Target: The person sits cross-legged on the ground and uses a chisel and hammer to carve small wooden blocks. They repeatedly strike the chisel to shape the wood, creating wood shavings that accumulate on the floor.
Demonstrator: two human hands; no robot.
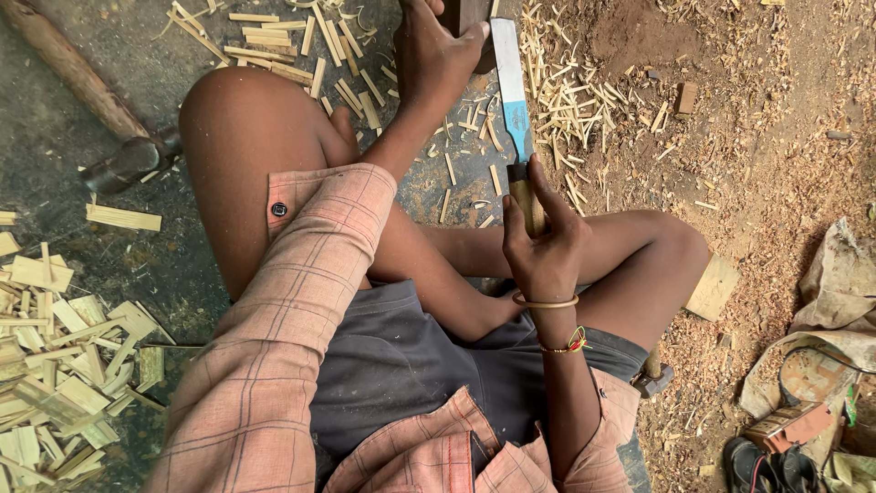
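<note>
Gripping the pale wooden handle of a broad flat steel blade (511,87), the right hand (543,242) is clamped tight; the left hand (433,50) closes around a dark wooden block (465,18) beside the blade.

Chisel blade (511,87): flat metal, dull grey with a blue-tinted patch, matt. Chisel handle (527,205): pale smooth wood. Split strips (64,365): light raw wood, rough-edged. Floor (776,137): coarse brown sawdust and dirt. Shirt (301,301): checked woven cloth. Bangle (545,302): glossy metal.
</note>
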